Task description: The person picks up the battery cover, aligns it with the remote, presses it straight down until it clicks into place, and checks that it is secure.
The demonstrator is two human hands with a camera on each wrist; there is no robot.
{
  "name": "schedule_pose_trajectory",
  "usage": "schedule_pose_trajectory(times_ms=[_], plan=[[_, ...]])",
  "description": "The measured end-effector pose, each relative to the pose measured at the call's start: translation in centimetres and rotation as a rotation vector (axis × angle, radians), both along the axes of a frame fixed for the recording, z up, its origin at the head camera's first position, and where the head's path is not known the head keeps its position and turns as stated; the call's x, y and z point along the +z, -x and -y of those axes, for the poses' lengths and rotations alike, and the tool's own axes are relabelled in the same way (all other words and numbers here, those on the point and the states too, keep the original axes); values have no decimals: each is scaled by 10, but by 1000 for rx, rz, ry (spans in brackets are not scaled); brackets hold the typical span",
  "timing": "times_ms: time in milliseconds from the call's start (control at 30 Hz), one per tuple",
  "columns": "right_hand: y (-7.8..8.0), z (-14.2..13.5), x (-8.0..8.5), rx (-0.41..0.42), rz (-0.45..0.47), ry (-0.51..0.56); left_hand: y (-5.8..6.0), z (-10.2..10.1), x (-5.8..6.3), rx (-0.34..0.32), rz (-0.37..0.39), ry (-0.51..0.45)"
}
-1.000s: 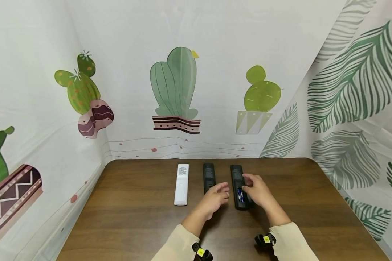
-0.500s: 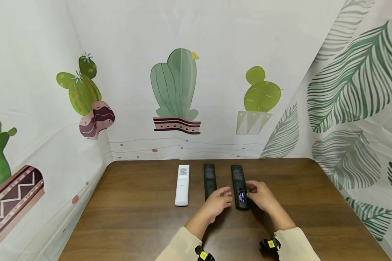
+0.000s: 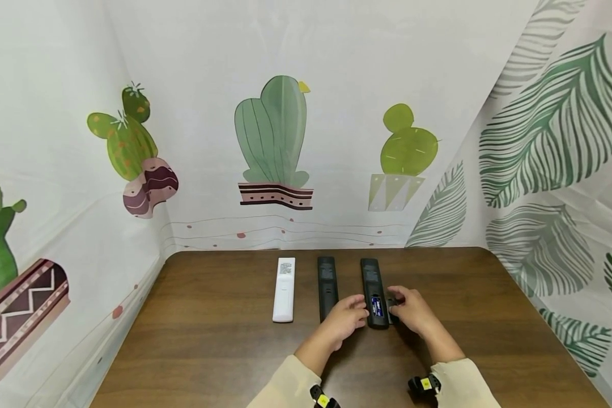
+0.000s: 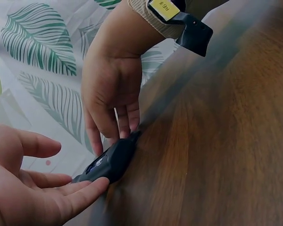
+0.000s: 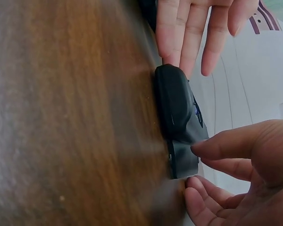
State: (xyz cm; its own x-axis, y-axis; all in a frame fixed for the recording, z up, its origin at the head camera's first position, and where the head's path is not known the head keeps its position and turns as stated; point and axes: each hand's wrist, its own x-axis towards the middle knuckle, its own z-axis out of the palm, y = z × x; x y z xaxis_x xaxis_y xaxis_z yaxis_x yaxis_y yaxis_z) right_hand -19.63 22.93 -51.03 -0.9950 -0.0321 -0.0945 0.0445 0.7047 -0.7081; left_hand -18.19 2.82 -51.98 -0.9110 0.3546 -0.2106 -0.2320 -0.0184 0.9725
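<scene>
A black remote control [image 3: 371,275] lies back side up, its battery compartment bare, with blue batteries [image 3: 377,306] inside. My left hand [image 3: 343,321] is at its left side, fingers extended; in the left wrist view the fingertips meet the remote's edge. At the right side, my right hand [image 3: 413,313] pinches the dark battery cover [image 5: 184,160] between thumb and fingers, low at the table beside the remote. In the right wrist view the thumb [image 5: 205,148] rests on the cover and curled fingertips sit at its far edge.
To the left lie a second black remote [image 3: 327,277], partly behind my left hand, and a white remote [image 3: 284,292], both back side up. They rest on a brown wooden table [image 3: 209,340]. A white cloth with printed plants [image 3: 272,136] hangs behind and around it.
My right hand has shifted right and slightly toward me, bringing the battery cover out beside the remote. My left hand has moved right, up to the remote's left edge.
</scene>
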Motion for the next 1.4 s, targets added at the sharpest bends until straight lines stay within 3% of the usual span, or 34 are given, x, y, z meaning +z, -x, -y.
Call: schedule_pose_trajectory(times_ms=[567, 1400], plan=[[1, 1, -6, 10, 3, -67, -4, -7, -2, 37, 19, 27], [-1, 3, -9, -24, -19, 21, 0, -20, -9, 108, 40, -40]])
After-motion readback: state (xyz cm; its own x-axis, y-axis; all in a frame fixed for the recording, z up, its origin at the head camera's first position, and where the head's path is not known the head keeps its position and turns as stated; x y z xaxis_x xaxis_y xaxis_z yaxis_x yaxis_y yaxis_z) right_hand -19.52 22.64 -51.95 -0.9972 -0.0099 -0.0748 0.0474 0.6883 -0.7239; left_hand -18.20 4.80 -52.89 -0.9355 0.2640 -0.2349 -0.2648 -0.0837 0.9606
